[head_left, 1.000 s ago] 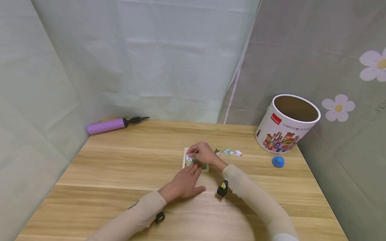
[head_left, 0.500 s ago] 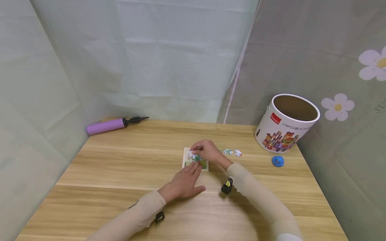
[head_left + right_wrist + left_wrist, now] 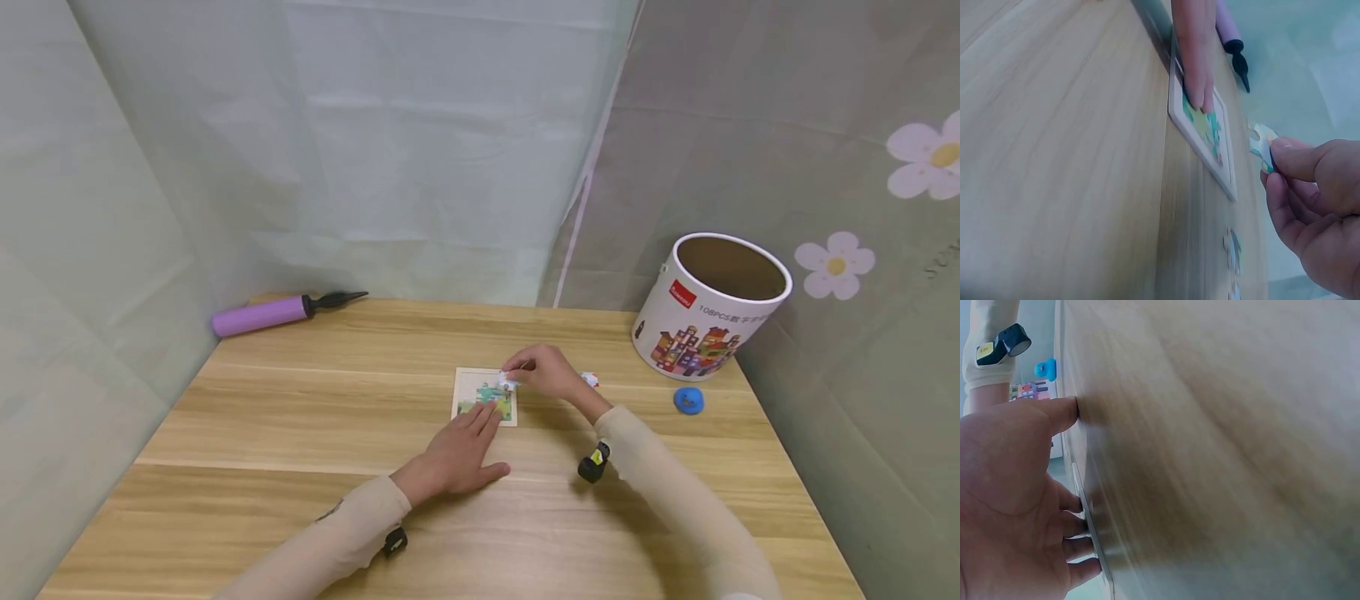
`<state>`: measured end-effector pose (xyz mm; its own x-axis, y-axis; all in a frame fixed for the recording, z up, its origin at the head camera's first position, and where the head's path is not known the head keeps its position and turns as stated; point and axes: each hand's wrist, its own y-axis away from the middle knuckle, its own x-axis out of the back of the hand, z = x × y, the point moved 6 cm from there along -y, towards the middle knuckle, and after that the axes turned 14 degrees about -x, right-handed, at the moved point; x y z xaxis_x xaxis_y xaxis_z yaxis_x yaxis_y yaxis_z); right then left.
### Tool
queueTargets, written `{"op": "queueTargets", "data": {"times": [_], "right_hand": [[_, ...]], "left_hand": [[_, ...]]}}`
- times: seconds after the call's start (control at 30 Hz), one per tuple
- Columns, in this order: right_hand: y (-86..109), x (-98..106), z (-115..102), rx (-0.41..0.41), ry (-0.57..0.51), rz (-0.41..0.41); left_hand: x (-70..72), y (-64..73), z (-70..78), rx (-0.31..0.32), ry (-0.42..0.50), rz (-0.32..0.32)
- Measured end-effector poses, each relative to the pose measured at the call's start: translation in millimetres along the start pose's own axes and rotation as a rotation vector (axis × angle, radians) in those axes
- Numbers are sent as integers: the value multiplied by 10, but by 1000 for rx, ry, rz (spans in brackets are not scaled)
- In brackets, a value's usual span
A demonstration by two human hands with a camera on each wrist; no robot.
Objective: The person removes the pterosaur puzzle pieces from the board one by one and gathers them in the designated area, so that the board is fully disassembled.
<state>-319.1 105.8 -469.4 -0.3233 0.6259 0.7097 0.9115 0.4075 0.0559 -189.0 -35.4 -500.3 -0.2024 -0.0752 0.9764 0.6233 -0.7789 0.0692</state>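
A small square puzzle tray point(image 3: 467, 377) with a pale rim lies on the table, green and yellow pieces point(image 3: 504, 408) along its lower part and a bare pale area at upper left. My left hand point(image 3: 457, 454) rests on its near side, fingers straight and thumb spread onto the wood. In the left wrist view, those fingertips point(image 3: 1088, 569) press at the tray's edge. Over the tray's upper right corner, my right hand point(image 3: 551, 372) holds a white and green puzzle piece point(image 3: 1261, 147), pinched between thumb and fingers and raised off the tray.
Right of the tray lie loose puzzle pieces point(image 3: 1234, 250), partly hidden by my right hand in the head view. A blue rounded toy point(image 3: 688, 400) sits before a white bucket point(image 3: 697, 333) at back right. At back left lies a purple hand pump point(image 3: 262, 317).
My right hand has moved rightward across the tray, carrying the puzzle piece from its left side to the upper right corner. My left hand has stayed in place.
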Motion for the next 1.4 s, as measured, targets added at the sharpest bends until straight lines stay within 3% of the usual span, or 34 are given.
{"op": "queueTargets", "data": {"times": [0.3,0.5,0.8,1.4], "right_hand": [[128,141,164,-57,11,37],[207,184,288,-79,16,45],[273,155,378,-92,29,22],[268,86,487,-91,71,12]], "left_hand": [[-66,-3,-40,2,-24,20],[-18,7,-13,6,-9,14],[32,21,21,-5,-6,19],[-71,-11,-33,6,-25,11]]}}
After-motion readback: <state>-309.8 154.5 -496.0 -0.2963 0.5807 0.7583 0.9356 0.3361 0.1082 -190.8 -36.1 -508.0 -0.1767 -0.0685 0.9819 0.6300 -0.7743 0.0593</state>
